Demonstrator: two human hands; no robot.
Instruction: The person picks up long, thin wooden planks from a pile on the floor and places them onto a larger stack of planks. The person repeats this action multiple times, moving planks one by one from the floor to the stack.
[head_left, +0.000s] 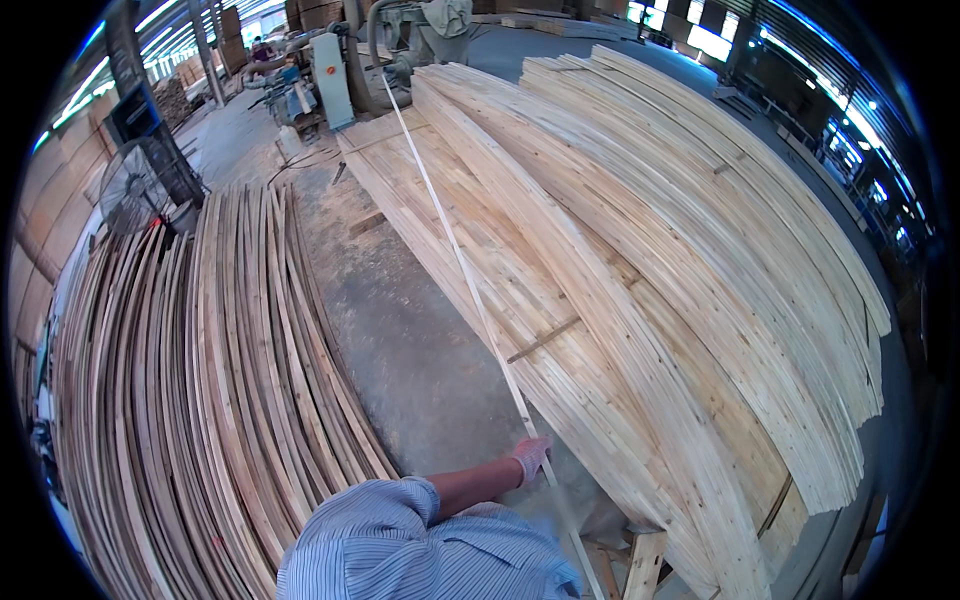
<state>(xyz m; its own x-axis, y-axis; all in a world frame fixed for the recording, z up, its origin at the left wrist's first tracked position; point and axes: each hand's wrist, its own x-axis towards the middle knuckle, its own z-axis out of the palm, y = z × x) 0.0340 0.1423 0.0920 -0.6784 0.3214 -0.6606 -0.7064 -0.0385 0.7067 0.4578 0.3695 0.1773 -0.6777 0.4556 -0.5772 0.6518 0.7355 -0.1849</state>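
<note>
By the board pile [640,230], left hand [533,458] grips the stick [462,262], can't tell about right hand; maybe sliding it, next needs holding steady

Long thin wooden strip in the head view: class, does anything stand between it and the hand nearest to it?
Nothing visible does: the left hand grips the long thin wooden strip directly, with no other thing showing between them. The pale boards lie to the right of that hand.

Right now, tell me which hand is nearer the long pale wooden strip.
Left, as far as shows: the left hand holds the long pale wooden strip. The right hand is out of view, so its distance cannot be told.
</note>
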